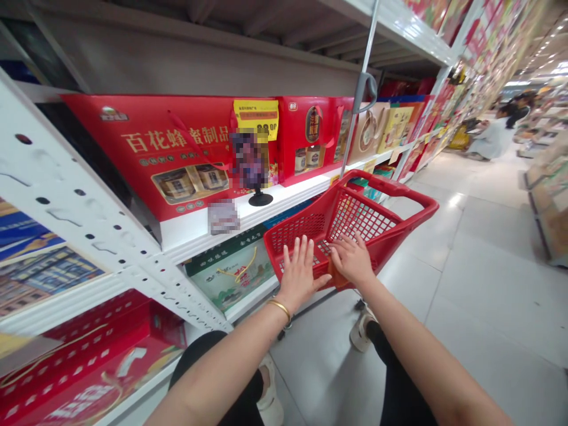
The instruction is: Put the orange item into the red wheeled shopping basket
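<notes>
Supermarket aisle, red gift boxes (146,154) on white metal shelf (102,236), left hand (299,272) open against red basket (390,192), right hand (352,257) fingers curled on rim

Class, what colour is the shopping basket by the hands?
Red plastic mesh shopping basket, best seen in the head view.

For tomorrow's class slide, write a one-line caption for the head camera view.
Left hand and right hand rest at a red shopping basket beside shelved red gift boxes.

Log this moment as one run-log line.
left hand: open at red shopping basket | right hand: on basket, orange item beneath | nearby: red gift boxes
</notes>
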The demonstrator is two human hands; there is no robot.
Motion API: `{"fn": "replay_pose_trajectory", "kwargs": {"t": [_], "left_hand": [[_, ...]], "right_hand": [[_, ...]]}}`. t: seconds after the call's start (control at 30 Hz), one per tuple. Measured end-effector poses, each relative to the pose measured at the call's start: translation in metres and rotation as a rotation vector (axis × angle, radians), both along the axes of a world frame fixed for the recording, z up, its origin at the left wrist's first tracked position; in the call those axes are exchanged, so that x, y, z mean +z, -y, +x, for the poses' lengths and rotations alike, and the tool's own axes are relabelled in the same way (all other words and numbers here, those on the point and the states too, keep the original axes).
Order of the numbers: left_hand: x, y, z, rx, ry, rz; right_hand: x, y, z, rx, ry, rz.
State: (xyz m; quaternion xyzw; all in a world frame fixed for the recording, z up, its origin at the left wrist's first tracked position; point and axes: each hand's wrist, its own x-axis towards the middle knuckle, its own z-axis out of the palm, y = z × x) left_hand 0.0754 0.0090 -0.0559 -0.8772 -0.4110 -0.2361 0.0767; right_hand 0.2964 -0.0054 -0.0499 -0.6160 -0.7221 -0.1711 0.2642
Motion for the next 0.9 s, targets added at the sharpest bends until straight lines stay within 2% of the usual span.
{"fn": "replay_pose_trajectory", "kwargs": {"t": [0.1, 0.17, 0.3, 0.37, 0.43, 0.5, 0.67, 0.8, 0.9], "left_hand": [[0.002, 0.001, -0.001, -0.016, 0.015, -0.004], [0.002, 0.002, 0.000, -0.014, 0.030, 0.002], [-0.001, 0.002, 0.003, 0.030, 0.058, 0.007], [-0.003, 0.002, 0.005, 0.042, 0.062, 0.015], [-0.003, 0.001, 0.006, 0.059, 0.069, 0.012], [-0.003, 0.001, 0.006, 0.082, 0.076, -0.009], [0.000, 0.001, 0.008, 0.074, 0.060, -0.073], [0.002, 0.003, 0.008, 0.098, 0.067, -0.101], [0.002, 0.006, 0.006, 0.078, 0.060, -0.099]], "right_hand": [[0.008, -0.002, 0.017, -0.149, -0.008, 0.049], [0.008, -0.002, 0.006, -0.203, -0.011, 0.067], [-0.004, 0.001, -0.037, -0.113, 0.014, 0.074], [-0.008, 0.004, -0.049, -0.051, 0.030, 0.059], [-0.007, 0.006, -0.046, -0.016, 0.056, 0.025], [-0.002, 0.007, -0.030, -0.005, 0.088, -0.007], [0.009, 0.006, 0.012, -0.136, 0.088, 0.034], [0.006, 0.008, 0.000, -0.172, 0.060, 0.046], [0.000, 0.015, -0.025, -0.102, 0.050, 0.007]]}}
